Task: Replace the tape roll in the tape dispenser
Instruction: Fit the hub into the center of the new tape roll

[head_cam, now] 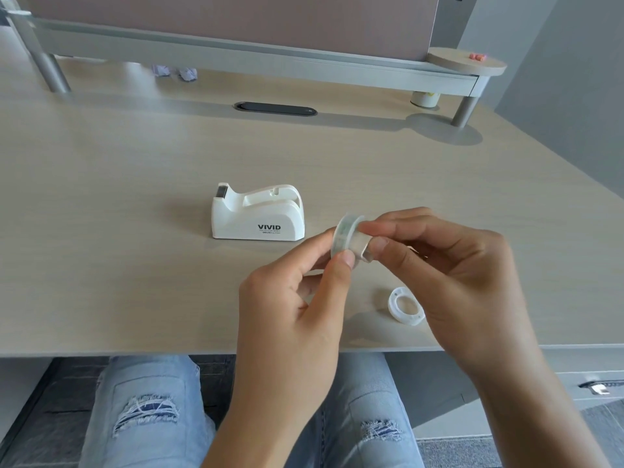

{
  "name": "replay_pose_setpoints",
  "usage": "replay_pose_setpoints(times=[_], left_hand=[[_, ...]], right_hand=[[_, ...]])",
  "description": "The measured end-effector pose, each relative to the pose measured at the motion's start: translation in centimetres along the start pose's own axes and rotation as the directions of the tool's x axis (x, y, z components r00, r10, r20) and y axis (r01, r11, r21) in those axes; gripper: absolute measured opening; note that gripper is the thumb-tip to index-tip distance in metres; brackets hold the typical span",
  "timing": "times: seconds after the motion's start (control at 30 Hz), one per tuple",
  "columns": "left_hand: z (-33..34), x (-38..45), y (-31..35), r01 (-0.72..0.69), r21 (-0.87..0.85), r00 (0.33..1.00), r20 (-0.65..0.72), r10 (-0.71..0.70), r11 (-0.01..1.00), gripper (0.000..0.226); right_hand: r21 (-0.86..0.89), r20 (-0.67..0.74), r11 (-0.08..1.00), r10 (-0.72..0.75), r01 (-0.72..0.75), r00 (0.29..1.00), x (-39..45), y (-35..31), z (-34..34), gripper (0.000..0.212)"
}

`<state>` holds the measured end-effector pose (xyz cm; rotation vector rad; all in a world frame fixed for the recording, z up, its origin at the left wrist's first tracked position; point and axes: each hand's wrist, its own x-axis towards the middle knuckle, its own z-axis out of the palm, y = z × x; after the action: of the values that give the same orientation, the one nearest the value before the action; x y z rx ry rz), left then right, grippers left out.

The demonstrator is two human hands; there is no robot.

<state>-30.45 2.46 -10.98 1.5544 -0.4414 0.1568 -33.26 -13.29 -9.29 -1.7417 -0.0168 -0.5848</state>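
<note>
Knees in ripped jeans nearest, under desk edge. Left hand and right hand raised together over desk — both pinch clear tape roll, left thumb and fingers closed on near rim, right thumb and forefinger closed on far side. Small white ring — possibly dispenser core — flat on desk under right hand. Beyond left hand, white tape dispenser, cradle empty. Farther back, shelf riser.
</note>
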Motion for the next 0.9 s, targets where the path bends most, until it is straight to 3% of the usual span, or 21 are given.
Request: replay_pose_setpoints(times=[0.37,0.43,0.6,0.77,0.9], left_hand=[[0.1,0.3,0.0,0.063,-0.056,0.998,-0.022,-0.064,0.996,0.016],[0.2,0.5,0.0,0.084,-0.079,0.995,-0.048,-0.088,0.993,0.019],[0.9,1.2,1.5,0.137,-0.166,0.982,-0.105,-0.155,0.977,0.023],[1.0,2.4,2.5,0.103,-0.06,0.974,-0.194,-0.113,0.993,0.024],[0.8,3.5,2.9,0.102,-0.002,0.961,-0.258,-0.099,0.995,0.024]], right_hand=[[-0.335,0.119,0.912,-0.209,0.238,0.971,0.5,-0.7,0.1,0.018],[-0.279,0.093,0.94,-0.176,0.195,0.98,0.8,-1.0,0.1,0.017],[-0.098,-0.022,0.993,0.067,-0.069,0.998,1.8,-2.2,0.3,0.013],[-0.001,0.051,0.986,0.164,-0.165,0.985,3.9,-3.6,0.7,0.012],[-0.085,0.149,0.988,0.141,-0.13,0.979,6.3,-4.0,0.9,0.014]])
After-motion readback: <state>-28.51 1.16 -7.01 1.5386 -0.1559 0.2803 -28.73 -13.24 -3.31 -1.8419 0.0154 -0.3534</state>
